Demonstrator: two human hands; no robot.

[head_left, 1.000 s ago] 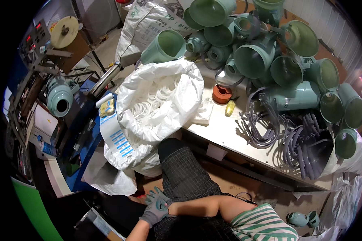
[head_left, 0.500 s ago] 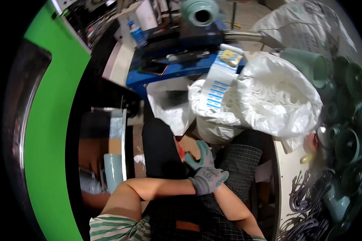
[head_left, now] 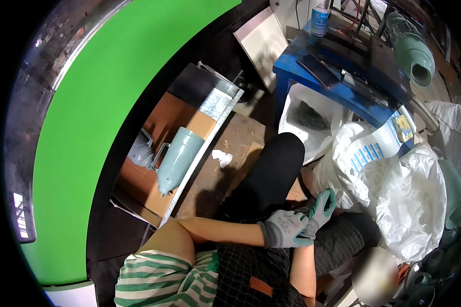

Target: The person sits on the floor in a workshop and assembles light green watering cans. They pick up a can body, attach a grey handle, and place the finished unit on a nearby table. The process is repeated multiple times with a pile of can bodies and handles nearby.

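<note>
Head view is swinging left since the earlier frame, bringing the box more fully into sight; right-hand fingers are drawing closer together.

Left hand [head_left: 288, 228] is curling its fingers round the right glove [head_left: 316, 220] at the wrist, gripping there; right hand [head_left: 323, 207] is pointing away, fingers mostly straight, apparently holding nothing. Right glove is sitting over the hand, between the knees; left is gloved too, so putting-on is looking done. Overlap is hiding the cuff, so cannot tell if any pulling is remaining. Teal bottle [head_left: 182, 158] is lying in the box [head_left: 208, 147], no hand touching it. White bag [head_left: 417, 199] is standing right of the hands, beside the blue table [head_left: 290, 62].
</note>
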